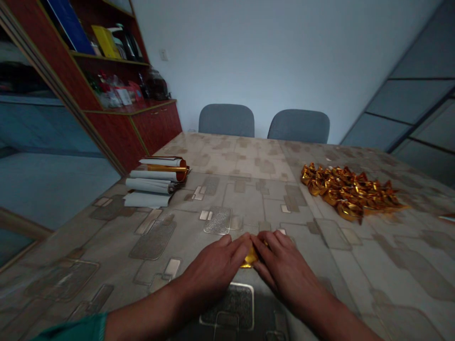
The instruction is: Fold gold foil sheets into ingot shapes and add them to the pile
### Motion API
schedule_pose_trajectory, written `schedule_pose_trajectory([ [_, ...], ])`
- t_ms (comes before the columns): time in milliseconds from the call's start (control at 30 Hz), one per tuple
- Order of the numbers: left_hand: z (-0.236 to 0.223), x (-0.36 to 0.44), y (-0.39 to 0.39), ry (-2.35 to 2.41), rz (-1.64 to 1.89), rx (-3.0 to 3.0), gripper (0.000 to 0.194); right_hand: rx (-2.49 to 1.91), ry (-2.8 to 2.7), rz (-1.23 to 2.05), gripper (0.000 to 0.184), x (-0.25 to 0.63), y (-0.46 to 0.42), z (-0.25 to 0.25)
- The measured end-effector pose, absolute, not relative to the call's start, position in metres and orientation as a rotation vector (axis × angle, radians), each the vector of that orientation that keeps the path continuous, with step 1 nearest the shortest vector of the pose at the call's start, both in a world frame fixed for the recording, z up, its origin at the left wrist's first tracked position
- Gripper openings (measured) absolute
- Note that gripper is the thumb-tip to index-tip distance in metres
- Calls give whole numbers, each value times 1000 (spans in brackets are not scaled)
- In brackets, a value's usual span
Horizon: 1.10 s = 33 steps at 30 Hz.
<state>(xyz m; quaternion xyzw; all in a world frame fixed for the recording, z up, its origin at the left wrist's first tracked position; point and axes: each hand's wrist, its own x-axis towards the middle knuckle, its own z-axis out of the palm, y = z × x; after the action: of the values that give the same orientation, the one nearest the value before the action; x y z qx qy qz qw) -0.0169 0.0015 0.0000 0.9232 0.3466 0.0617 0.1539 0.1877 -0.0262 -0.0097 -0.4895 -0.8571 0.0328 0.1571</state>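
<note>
The left hand (213, 270) and right hand (284, 260) lay close together near the table's edge, fingers closed and pressing a small folded piece of shiny gold foil (250, 258) between them on a beige patterned tabletop (245, 199). A heap of folded gold foil shapes (348, 192) lay far right; a stack of white-backed gold foil sheets (154, 182) lay far left.

the left hand (213, 271) and right hand (286, 267) can pass straight forward over the patterned table cover (245, 199). ahead and left of the left hand, a stack of paper and gold foil rolls (154, 182) stands in the way; ahead and right of the right hand, a heap of gold foil pieces (346, 192) blocks the path. beyond the table's far edge stand two grey chairs (226, 121).
</note>
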Motion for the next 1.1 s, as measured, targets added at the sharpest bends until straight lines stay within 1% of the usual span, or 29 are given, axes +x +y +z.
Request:
schedule_pose_trajectory([
  [100,-1,-17,0,1062,125,2608,48,-1432,-2433,-12,35,194,-27,-9],
  [233,0,-18,1,1114,150,2549,45,-1482,-2396,-138,24,207,-27,-6],
  [300,1,-19,1,1117,172,2542,46,-1496,-2390,-168,22,212,-28,-6],
  [467,-3,-20,4,1053,190,2604,46,-1482,-2355,-201,27,211,-29,-3],
  [567,-7,-20,6,1019,203,2636,45,-1351,-2382,-98,32,200,-33,-1],
  [633,-7,-21,8,998,244,2614,41,-1224,-2416,53,31,192,-36,1],
  [700,-5,-21,10,962,301,2564,38,-1140,-2409,113,31,186,-40,1],
  [833,-3,-23,13,972,373,2448,41,-1059,-2414,173,25,183,-43,-2],
  [1000,-10,-28,18,923,379,2458,42,-1070,-2510,148,26,183,-42,-8],
  [1100,-12,-33,23,844,361,2507,48,-1038,-2529,226,21,185,-41,-6],
])
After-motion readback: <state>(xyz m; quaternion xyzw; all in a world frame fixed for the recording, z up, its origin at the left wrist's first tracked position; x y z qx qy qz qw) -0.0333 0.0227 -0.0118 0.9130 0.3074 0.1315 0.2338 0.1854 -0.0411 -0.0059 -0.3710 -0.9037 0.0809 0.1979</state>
